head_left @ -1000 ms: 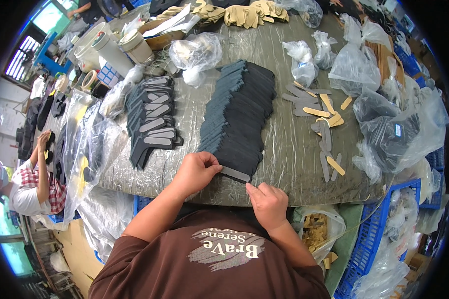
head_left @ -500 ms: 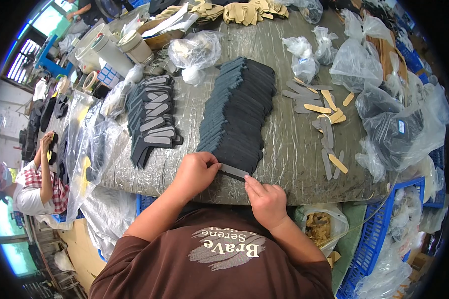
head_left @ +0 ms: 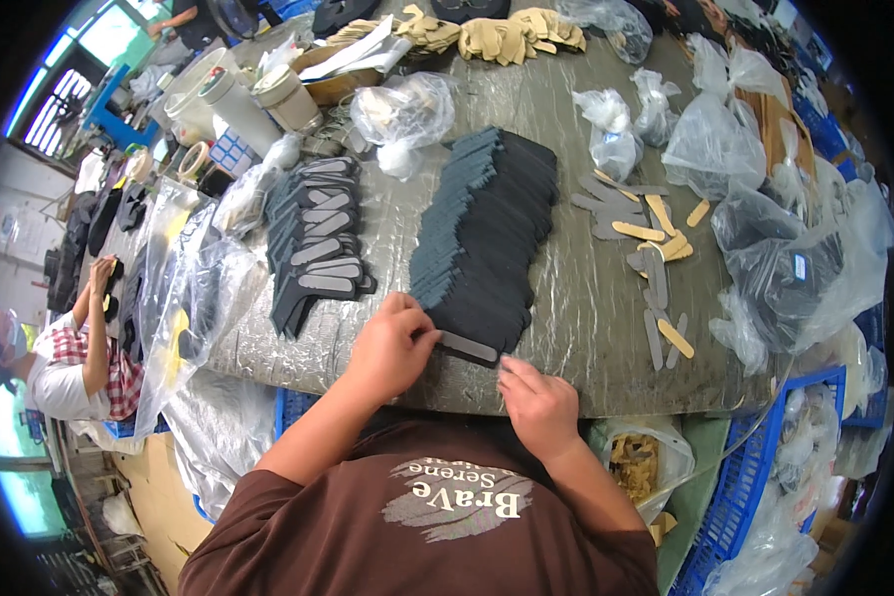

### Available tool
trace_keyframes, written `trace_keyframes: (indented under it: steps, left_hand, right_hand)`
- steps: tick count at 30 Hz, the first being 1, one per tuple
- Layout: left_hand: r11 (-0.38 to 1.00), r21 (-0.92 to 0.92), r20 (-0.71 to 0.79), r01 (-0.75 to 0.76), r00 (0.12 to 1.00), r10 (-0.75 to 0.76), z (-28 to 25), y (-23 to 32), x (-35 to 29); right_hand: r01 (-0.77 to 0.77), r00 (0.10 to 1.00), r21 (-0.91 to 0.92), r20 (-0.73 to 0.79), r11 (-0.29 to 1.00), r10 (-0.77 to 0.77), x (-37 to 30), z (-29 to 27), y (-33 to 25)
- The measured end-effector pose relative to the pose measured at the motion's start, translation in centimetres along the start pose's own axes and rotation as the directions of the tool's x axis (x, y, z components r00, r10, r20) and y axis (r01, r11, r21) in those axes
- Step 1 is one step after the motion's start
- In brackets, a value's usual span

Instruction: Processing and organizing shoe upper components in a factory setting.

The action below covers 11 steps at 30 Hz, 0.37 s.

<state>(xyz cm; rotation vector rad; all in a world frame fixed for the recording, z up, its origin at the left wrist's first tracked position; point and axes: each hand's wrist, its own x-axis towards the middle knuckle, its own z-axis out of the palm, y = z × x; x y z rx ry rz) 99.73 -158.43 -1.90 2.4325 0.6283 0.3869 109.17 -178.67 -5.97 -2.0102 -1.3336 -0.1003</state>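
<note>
A slim grey strip [head_left: 469, 346] with rounded ends lies on the nearest piece of a long overlapping stack of dark foam-like pieces [head_left: 492, 228]. My left hand [head_left: 392, 343] is closed in a pinch at the strip's left end. Just off the strip's right end is my right hand [head_left: 539, 397], its fingers loosely stretched and holding nothing that I can see. Left of the big stack, a smaller row of dark pieces [head_left: 313, 283] carries similar grey strips on top. Loose grey strips [head_left: 656, 288] and tan strips [head_left: 638, 231] lie scattered to the right.
Clear plastic bags [head_left: 800, 263] crowd the table's right side, and another bag [head_left: 402, 109] sits behind the stacks. White tubs [head_left: 286, 99] stand back left; tan cut pieces [head_left: 517, 38] are heaped at the far edge. A blue crate [head_left: 735, 497] is below right. Another person [head_left: 79, 358] works at left.
My right fingertips have come off the strip's right end and moved slightly away. My left hand still pinches the other end. The whole view has shifted a little.
</note>
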Motion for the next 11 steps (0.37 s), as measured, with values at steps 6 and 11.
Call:
trace_keyframes:
  steps: [6, 11]
  left_hand:
    - [0.957, 0.041, -0.212, 0.287, 0.939, -0.272, -8.5, -6.9, 1.6]
    - [0.837, 0.343, -0.329, 0.427, 0.889, -0.318, -10.1, -8.0, 2.1]
  right_hand:
    - [-0.086, 0.996, 0.159, -0.021, 0.983, 0.091, 0.2, -0.2, -0.3]
    - [-0.239, 0.971, 0.527, 0.122, 0.816, 0.206, 2.9, 0.3, -2.7]
